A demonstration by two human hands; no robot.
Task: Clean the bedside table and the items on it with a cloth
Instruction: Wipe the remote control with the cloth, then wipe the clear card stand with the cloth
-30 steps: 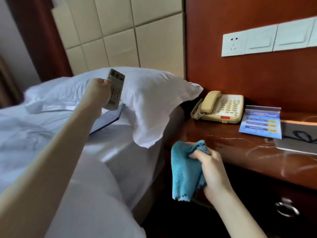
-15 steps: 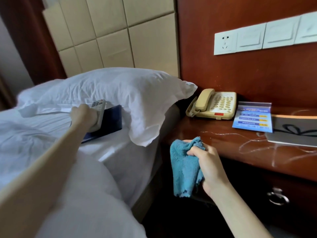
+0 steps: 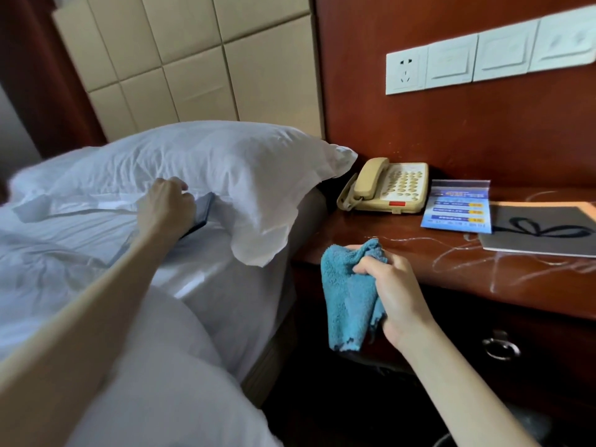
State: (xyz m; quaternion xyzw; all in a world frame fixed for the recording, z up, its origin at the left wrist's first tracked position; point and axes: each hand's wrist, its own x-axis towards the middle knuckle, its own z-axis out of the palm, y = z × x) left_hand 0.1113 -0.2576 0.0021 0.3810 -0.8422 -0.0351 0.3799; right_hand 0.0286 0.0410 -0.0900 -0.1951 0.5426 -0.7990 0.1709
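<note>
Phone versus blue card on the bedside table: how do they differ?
The phone is beige and bulky, the card blue and thin. The phone sits nearest the pillow; the card is to its right, beside a grey pad. Both sit at the back of the table.

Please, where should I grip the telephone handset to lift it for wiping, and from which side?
Grip the handset round its slim middle, probably from above: it lies along the left edge of the telephone, thicker ends seated, and the pillow crowds that side. The right hand holds the cloth.
</note>
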